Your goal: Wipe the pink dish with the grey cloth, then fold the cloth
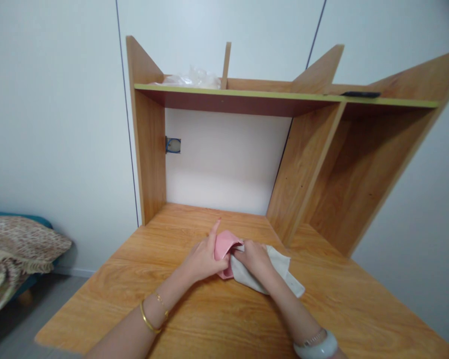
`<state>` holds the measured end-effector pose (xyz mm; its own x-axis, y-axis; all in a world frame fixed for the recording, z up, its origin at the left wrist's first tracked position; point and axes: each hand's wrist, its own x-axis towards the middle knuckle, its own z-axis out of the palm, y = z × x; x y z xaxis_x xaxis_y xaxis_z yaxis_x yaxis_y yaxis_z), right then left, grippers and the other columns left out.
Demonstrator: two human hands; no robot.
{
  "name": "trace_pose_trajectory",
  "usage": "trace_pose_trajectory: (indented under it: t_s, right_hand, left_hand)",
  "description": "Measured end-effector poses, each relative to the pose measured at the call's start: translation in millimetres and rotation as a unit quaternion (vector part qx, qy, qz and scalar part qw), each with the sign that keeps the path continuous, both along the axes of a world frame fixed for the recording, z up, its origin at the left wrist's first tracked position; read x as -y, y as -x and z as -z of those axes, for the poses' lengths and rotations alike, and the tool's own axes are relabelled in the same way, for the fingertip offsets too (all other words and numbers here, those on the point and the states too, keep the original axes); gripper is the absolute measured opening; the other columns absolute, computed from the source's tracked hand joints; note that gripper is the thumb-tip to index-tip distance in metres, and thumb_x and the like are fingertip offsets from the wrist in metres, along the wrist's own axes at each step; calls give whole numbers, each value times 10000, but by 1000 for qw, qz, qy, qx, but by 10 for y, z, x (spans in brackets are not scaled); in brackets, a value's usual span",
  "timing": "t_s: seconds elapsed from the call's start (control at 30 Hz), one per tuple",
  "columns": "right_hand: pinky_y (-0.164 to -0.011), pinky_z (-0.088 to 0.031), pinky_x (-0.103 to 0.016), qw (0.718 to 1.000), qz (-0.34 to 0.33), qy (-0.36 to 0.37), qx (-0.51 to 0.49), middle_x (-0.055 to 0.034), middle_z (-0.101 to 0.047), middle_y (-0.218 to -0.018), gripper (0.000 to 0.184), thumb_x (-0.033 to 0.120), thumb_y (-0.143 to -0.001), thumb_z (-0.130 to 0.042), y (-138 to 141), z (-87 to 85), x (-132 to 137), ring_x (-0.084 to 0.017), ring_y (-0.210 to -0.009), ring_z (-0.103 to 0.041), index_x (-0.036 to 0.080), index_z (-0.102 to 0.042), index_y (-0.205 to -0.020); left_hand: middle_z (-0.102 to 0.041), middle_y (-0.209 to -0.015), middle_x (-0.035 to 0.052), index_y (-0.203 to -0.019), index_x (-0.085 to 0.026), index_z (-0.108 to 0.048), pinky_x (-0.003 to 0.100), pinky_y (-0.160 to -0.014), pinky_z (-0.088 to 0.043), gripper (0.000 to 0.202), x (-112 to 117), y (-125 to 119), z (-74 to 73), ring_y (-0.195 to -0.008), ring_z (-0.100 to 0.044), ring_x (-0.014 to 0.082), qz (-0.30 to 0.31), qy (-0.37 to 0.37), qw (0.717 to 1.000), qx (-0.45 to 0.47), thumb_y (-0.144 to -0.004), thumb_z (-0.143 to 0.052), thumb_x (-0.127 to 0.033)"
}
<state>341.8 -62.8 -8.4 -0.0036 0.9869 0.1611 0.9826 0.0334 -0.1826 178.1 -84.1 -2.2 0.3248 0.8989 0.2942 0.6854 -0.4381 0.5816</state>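
Note:
A pink cloth (223, 245) lies bunched on the wooden desk (179, 319), over a white cloth (284, 271) that spreads to the right. My left hand (204, 259) pinches the pink cloth's left edge, with the index finger pointing up and away. My right hand (253, 257) is closed on the cloth where the pink and white parts meet. Both hands sit close together at the middle of the desk. The left wrist wears gold bangles and the right wrist a white bangle.
A wooden hutch (303, 159) with upright dividers stands at the desk's back. Its top shelf (247, 93) carries a clear plastic bag (192, 79) and a dark flat object (360, 93). A bed with a patterned cover (15, 249) is at the left.

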Motion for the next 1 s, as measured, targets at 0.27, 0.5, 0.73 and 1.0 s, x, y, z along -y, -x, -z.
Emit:
trace_pose_trajectory:
  t_s: [0.27,0.5,0.73,1.0]
  right_hand:
    - [-603,-367,-237,989,15,-14,-144,-151,-687,-873,297,363,-774,-508,-116,217,-160,-221,-816,-632,130,-680,-843]
    - [-534,-354,-211,981,25,-13,-191,-86,-688,-700,285,385,-758,-536,-146,235,-151,-185,-677,-614,138,-675,-736]
    - [-432,-293,-202,967,-2,52,-248,4,-532,-406,232,291,-768,-536,-67,61,-78,-119,-401,-491,129,-627,-629]
    - [-537,-303,-228,988,13,-85,-125,-76,-662,-724,152,300,-728,-588,-16,33,-42,-178,-660,-588,148,-586,-727]
  left_hand:
    - [-484,-1232,158,-1392,-139,-30,393,-955,-354,976,-106,-7,187,-1129,-475,258,22,37,987,156,-686,-592,-513]
    - [-337,-1331,162,-1363,-137,-42,366,-1000,-322,1018,-147,-41,374,-1190,-399,237,101,33,971,214,-622,-701,-364]
    - [-437,-1266,160,-1329,-112,-234,374,-976,-350,790,-138,-6,277,-1148,-441,247,66,-3,983,172,-683,-627,-343]
    - [-555,-1190,63,-1307,-211,-379,332,-937,-383,686,-104,47,85,-1062,-512,230,35,-45,997,53,-672,-591,-360]
